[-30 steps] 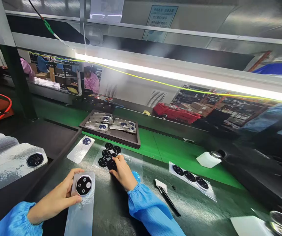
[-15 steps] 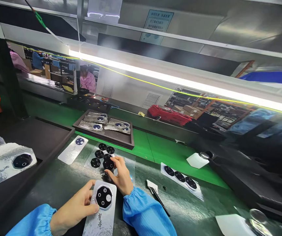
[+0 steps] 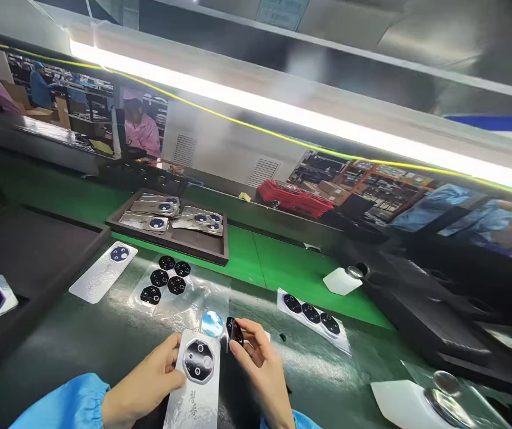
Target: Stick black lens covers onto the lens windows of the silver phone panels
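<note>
My left hand (image 3: 149, 378) grips the edge of a silver phone back cover (image 3: 193, 399), thumb on its front beside the octagonal camera window (image 3: 198, 360). My right hand (image 3: 262, 372) pinches a black camera lens cover (image 3: 235, 331) between thumb and fingers, tilted nearly edge-on, just right of the phone back cover. Several more black lens covers (image 3: 159, 277) lie on a clear plastic sheet (image 3: 193, 289) beyond my left hand. A round shiny blue film (image 3: 212, 323) lies on the sheet's near part. Another phone back cover (image 3: 104, 271) rests flat to the left.
A dark tray (image 3: 224, 244) at the back holds several phone back covers. At right lie a strip with three black lens covers (image 3: 311, 313) and white bottles with metal tops (image 3: 342, 281). A dark tray (image 3: 28, 250) stands at left. People in pink sit beyond the bench.
My right hand has lifted a black lens cover off the clear sheet and moved right and nearer with it. My left hand still holds the phone back cover. The view has shifted.
</note>
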A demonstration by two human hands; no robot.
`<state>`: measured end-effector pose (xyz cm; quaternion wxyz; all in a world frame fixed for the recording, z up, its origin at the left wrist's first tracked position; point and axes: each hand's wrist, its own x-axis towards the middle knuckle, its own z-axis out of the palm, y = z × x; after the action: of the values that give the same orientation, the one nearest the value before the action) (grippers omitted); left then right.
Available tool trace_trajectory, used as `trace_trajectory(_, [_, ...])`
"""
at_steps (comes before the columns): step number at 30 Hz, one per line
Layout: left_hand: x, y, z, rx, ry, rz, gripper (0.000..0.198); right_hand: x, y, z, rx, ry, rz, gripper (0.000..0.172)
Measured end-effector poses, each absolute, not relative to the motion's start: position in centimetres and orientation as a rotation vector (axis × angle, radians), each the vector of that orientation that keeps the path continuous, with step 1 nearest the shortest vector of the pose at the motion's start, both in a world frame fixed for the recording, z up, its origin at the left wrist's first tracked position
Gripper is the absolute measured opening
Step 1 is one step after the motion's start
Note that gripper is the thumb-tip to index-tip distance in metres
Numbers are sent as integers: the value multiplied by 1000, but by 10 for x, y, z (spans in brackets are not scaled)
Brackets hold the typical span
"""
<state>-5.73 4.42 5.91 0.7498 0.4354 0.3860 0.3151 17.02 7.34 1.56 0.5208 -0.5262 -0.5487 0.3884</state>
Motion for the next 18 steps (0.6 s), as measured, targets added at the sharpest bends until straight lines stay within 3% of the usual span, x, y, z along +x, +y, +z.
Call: trace_trajectory(18, [-56,55,51,897,883,685,40,172,67,-9,-1291,-1384,916,36])
